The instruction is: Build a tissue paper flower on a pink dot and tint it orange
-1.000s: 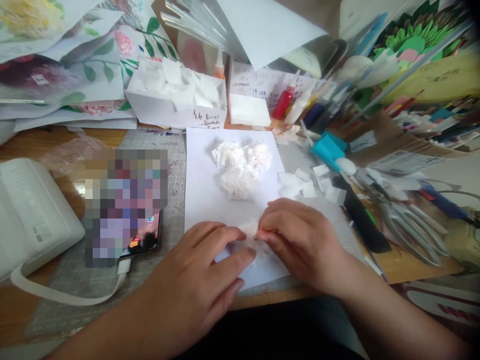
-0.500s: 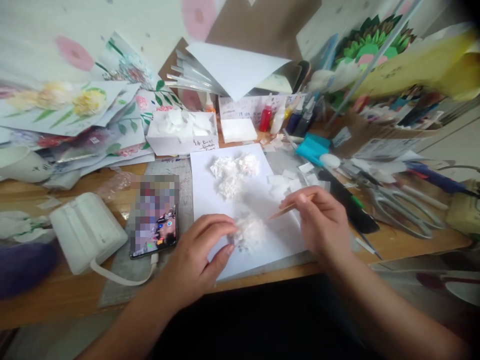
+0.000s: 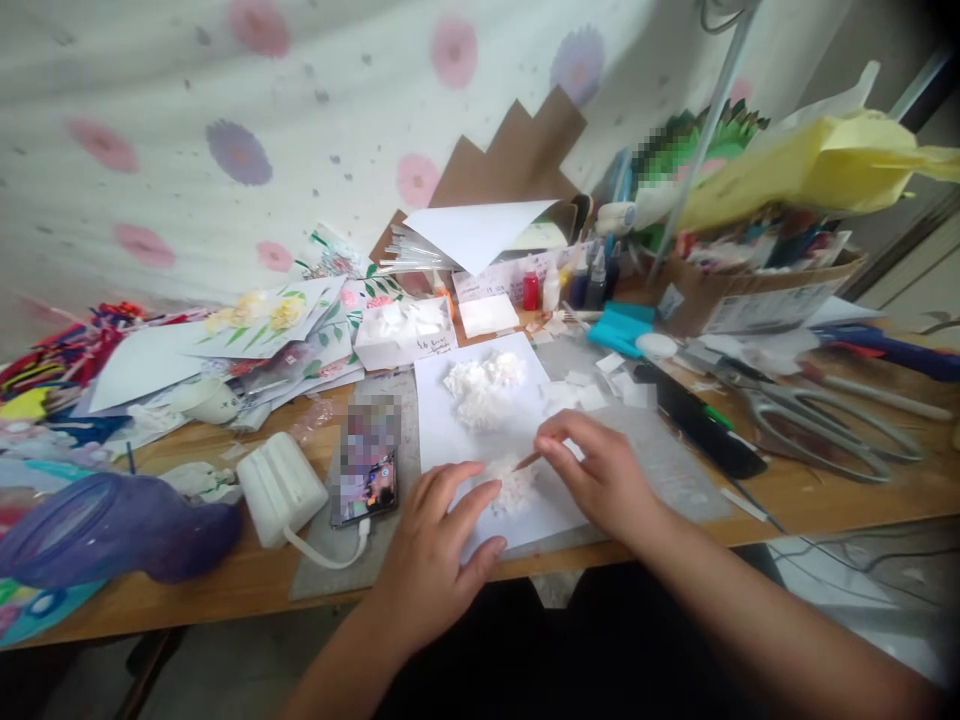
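A white ruffled paper flower (image 3: 517, 492) lies near the front of a white paper sheet (image 3: 442, 450). My left hand (image 3: 442, 540) is beside it on the left, fingers and thumb spread, fingertips at its edge; whether they touch is unclear. Between thumb and fingers, my right hand (image 3: 600, 475) pinches a thin pointed wooden stick (image 3: 528, 461), its tip at the top of this flower. Farther back on the sheet sits a cluster of similar white ruffled flowers (image 3: 484, 388).
Left of the sheet lie a phone (image 3: 379, 485) and a white charger (image 3: 281, 488) joined by a cable. White paper pieces (image 3: 577, 392), a black flat tool (image 3: 705, 425) and large scissors (image 3: 817, 430) are on the right. Behind stand a box of paper scraps (image 3: 405, 335) and paint bottles (image 3: 531, 288).
The stick's tip has moved left and down onto the flower. My left fingers have spread from around the flower's left side. The camera view has tilted up and shifted left.
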Demonstrator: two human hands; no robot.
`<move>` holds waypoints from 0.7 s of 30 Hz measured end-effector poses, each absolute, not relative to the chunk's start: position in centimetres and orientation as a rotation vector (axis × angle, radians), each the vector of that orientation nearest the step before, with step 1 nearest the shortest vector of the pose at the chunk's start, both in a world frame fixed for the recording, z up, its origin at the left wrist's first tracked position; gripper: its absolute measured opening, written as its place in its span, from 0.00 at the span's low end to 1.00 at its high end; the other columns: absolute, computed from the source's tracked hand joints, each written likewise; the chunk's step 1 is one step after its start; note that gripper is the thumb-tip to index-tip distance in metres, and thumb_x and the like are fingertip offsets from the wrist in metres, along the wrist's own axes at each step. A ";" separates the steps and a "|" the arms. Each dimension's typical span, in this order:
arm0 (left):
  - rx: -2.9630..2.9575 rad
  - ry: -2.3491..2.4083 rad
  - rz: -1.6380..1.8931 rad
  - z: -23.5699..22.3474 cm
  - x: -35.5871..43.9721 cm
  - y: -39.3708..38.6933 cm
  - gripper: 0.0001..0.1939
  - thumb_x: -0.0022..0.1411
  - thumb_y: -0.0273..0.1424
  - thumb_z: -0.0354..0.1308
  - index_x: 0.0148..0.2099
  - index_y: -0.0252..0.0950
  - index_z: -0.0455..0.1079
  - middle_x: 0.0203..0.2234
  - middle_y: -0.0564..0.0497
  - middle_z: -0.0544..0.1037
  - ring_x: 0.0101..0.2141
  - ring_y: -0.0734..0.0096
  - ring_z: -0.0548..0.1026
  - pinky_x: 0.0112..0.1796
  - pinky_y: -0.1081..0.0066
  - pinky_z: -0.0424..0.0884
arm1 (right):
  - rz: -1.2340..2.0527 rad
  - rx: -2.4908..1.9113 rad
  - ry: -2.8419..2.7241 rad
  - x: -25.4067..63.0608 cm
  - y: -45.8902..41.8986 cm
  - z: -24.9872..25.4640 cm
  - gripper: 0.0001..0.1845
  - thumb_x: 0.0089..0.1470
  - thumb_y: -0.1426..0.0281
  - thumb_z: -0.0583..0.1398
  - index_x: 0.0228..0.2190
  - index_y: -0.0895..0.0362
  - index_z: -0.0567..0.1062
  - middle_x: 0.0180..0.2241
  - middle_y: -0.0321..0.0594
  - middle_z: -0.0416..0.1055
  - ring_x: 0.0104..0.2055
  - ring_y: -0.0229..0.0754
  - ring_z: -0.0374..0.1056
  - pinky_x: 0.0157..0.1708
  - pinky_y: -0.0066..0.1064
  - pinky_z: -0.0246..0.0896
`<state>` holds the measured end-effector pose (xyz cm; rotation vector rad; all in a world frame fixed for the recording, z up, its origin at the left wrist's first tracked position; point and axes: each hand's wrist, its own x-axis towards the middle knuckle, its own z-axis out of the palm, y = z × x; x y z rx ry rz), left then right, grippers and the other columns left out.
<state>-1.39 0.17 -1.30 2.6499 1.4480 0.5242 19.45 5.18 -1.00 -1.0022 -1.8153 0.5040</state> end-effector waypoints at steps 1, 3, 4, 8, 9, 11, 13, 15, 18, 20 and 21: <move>2.647 1.451 0.535 -1.3 -1.3 0.1 0.19 0.59 0.34 0.53 0.54 0.38 0.66 0.52 0.42 0.66 0.51 0.57 0.65 0.50 0.54 0.66 | 0.483 -0.998 -1.861 19.2 5.5 -0.8 0.10 0.57 0.69 0.54 0.25 0.56 0.70 0.24 0.36 0.71 0.28 0.37 0.67 0.30 0.29 0.60; 2.640 1.446 0.548 -1.5 -1.3 0.1 0.20 0.59 0.34 0.54 0.54 0.38 0.66 0.52 0.42 0.66 0.51 0.57 0.65 0.49 0.53 0.66 | 0.468 -1.010 -1.942 18.7 6.1 -0.5 0.11 0.58 0.69 0.54 0.24 0.56 0.69 0.23 0.36 0.70 0.28 0.37 0.66 0.30 0.28 0.59; 2.633 1.443 0.547 -1.6 -1.3 0.1 0.20 0.59 0.34 0.54 0.54 0.38 0.66 0.52 0.42 0.66 0.51 0.57 0.65 0.49 0.53 0.66 | 0.471 -1.024 -1.983 18.6 6.4 -0.5 0.11 0.58 0.69 0.54 0.24 0.56 0.69 0.23 0.36 0.70 0.28 0.37 0.66 0.30 0.28 0.58; 2.613 1.408 0.541 -2.1 -1.5 0.2 0.21 0.59 0.34 0.54 0.55 0.37 0.65 0.53 0.41 0.65 0.51 0.57 0.64 0.49 0.52 0.65 | 0.500 -1.053 -2.107 18.1 7.1 -0.6 0.11 0.57 0.70 0.54 0.24 0.57 0.69 0.23 0.36 0.69 0.28 0.37 0.64 0.29 0.28 0.56; 2.607 1.400 0.544 -2.2 -1.6 0.2 0.21 0.59 0.34 0.54 0.55 0.37 0.65 0.53 0.41 0.65 0.51 0.57 0.64 0.50 0.52 0.65 | 0.512 -1.053 -2.139 18.0 7.2 -0.6 0.10 0.57 0.71 0.55 0.24 0.57 0.69 0.23 0.36 0.69 0.28 0.37 0.64 0.29 0.28 0.56; 2.597 1.381 0.553 -2.4 -1.7 0.3 0.21 0.59 0.34 0.53 0.55 0.37 0.65 0.53 0.41 0.65 0.52 0.57 0.63 0.50 0.52 0.64 | 0.532 -1.048 -2.196 17.8 7.2 -0.5 0.09 0.56 0.72 0.55 0.24 0.58 0.69 0.23 0.37 0.69 0.28 0.38 0.63 0.29 0.29 0.55; 2.590 1.360 0.558 -2.5 -1.8 0.4 0.20 0.60 0.33 0.53 0.54 0.36 0.65 0.53 0.41 0.64 0.52 0.57 0.63 0.51 0.52 0.63 | 0.552 -1.043 -2.233 17.4 7.2 -0.3 0.09 0.55 0.72 0.55 0.23 0.58 0.69 0.23 0.38 0.67 0.28 0.39 0.61 0.28 0.30 0.53; 2.589 1.333 0.557 -2.5 -1.8 0.4 0.20 0.60 0.34 0.53 0.54 0.36 0.65 0.53 0.41 0.63 0.52 0.57 0.62 0.52 0.52 0.62 | 0.583 -1.037 -2.242 17.0 7.1 -0.2 0.09 0.54 0.73 0.55 0.22 0.58 0.68 0.23 0.39 0.65 0.27 0.39 0.59 0.28 0.31 0.51; 2.585 1.316 0.530 -2.4 -1.7 0.4 0.21 0.60 0.35 0.53 0.55 0.37 0.65 0.53 0.42 0.63 0.52 0.56 0.61 0.52 0.51 0.61 | 0.661 -1.034 -2.192 16.5 7.1 -0.4 0.09 0.52 0.73 0.57 0.21 0.57 0.67 0.23 0.38 0.64 0.28 0.39 0.59 0.29 0.31 0.51; 2.577 1.322 0.511 -2.3 -1.6 0.4 0.21 0.59 0.35 0.54 0.55 0.37 0.65 0.53 0.42 0.64 0.52 0.55 0.61 0.51 0.50 0.61 | 0.730 -1.049 -2.104 16.6 7.1 -0.7 0.09 0.51 0.73 0.57 0.21 0.57 0.68 0.22 0.37 0.66 0.28 0.39 0.60 0.30 0.31 0.51; 2.573 1.323 0.506 -2.3 -1.6 0.4 0.21 0.59 0.35 0.54 0.55 0.37 0.65 0.53 0.42 0.64 0.52 0.55 0.62 0.51 0.51 0.61 | 0.768 -1.061 -2.043 16.8 7.1 -0.9 0.09 0.51 0.72 0.58 0.21 0.57 0.68 0.22 0.37 0.67 0.28 0.39 0.61 0.30 0.31 0.52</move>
